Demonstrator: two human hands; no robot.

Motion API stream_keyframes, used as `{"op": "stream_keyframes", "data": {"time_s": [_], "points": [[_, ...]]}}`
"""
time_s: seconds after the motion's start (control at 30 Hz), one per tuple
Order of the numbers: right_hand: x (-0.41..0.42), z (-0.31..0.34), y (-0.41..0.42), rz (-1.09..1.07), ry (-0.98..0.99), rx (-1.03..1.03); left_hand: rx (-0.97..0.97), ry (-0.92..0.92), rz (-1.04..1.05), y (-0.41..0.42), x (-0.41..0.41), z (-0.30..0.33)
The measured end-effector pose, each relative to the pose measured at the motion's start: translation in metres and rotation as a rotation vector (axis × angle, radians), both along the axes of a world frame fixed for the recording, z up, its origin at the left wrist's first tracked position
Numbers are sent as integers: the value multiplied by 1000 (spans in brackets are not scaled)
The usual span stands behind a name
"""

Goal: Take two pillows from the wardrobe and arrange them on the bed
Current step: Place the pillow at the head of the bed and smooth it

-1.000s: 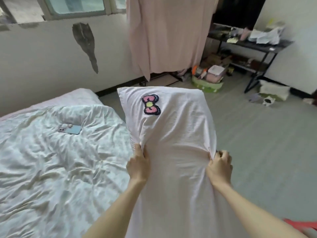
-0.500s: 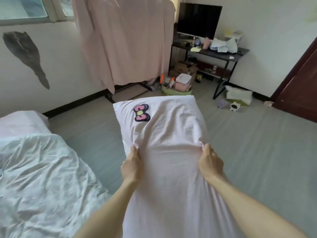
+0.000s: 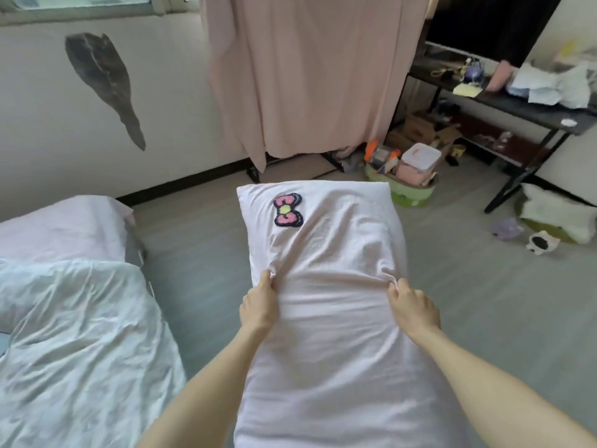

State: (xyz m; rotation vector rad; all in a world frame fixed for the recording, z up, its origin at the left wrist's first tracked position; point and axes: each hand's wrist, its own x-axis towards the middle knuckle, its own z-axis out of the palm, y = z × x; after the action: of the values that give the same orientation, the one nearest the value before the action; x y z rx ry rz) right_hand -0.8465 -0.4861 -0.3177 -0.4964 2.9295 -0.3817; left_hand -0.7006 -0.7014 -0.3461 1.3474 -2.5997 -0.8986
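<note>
bare floor (image 3: 200,253) between bed (image 3: 80,334) and pillow (image 3: 329,318); basket (image 3: 407,189) beyond

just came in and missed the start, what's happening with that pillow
A person is holding a pale pink pillow out in front of them with both hands, the left hand and right hand each pinching its cover at a side. It has a bow patch near the top. It is over the floor, not yet on the bed, which lies to the left with a crumpled white cover.

pillow (image 3: 326,286) held over floor (image 3: 206,253), bed (image 3: 74,318) left, desk (image 3: 517,105) far right behind.
</note>
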Motion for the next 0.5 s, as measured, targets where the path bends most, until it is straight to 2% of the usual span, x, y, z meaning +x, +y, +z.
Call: {"op": "stream_keyframes", "data": {"time_s": [0.23,0.37,0.5], "points": [[-119,-21,-171,211,-112,-70,7,-41,301,-126,-66,-22],[-192,-4,-295,394,-125,-95,-14,-16,473,-219,-107,8],[-233,-2,-385,473,-175,-82,-25,55,575,-283,-131,27]]}}
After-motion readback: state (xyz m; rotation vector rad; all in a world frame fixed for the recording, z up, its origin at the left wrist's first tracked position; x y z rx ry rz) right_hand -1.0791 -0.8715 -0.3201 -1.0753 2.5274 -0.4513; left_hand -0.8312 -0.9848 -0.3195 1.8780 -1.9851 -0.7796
